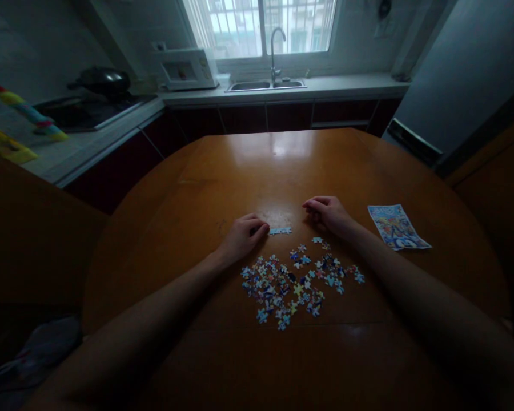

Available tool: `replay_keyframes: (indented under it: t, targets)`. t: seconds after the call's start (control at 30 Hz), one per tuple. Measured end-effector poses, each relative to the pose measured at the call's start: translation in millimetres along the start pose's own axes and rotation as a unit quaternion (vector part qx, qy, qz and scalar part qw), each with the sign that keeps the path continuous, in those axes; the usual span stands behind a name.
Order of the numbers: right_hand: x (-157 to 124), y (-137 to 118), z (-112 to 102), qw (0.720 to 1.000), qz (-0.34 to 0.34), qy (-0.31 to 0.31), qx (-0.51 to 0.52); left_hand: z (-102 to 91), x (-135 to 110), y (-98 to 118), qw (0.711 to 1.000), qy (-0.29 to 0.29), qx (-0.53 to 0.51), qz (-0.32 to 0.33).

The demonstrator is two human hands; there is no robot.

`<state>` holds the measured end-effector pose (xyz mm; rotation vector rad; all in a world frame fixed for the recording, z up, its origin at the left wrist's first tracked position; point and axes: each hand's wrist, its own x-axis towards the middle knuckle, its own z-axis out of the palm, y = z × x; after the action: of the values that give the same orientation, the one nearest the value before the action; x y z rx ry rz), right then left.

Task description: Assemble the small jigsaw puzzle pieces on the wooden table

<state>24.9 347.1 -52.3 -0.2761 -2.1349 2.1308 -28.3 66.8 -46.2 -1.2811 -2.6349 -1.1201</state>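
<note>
A round wooden table (282, 171) holds a scatter of several loose jigsaw pieces (297, 282) in front of me. A short joined strip of pale blue pieces (280, 231) lies just beyond the scatter. My left hand (243, 235) rests on the table with fingers curled, its fingertips touching the left end of that strip. My right hand (328, 212) lies to the right of the strip, fingers bent and pinched together; whether a piece is in them is hidden. A colourful printed picture sheet (396, 226) lies flat to the right of my right hand.
Behind the table runs a kitchen counter with a sink and tap (268, 84), a white microwave (186, 69) and a hob with a dark pan (100, 81). A grey fridge (454, 74) stands at the right. Striped toys (28, 113) lie on the left counter.
</note>
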Motion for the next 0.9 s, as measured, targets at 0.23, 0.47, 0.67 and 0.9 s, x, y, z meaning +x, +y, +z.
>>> replay_keyframes:
  t: [0.23,0.47,0.67,0.9]
  targets:
    - [-2,-3,2,1.0,0.003,-0.004,-0.006,-1.2,1,1,1.0,0.0,-0.006,-0.003]
    - [-7,-27,-5,0.999,-0.004,0.014,-0.042,-2.4,0,1,1.0,-0.004,-0.002,-0.002]
    - [-6,-42,-21,0.995,0.025,0.041,-0.082,-2.0,0,0,1.0,0.0,-0.009,-0.001]
    - [-11,-58,-20,0.986,0.005,0.026,-0.167,-2.6,1,0,1.0,-0.003,-0.005,0.0]
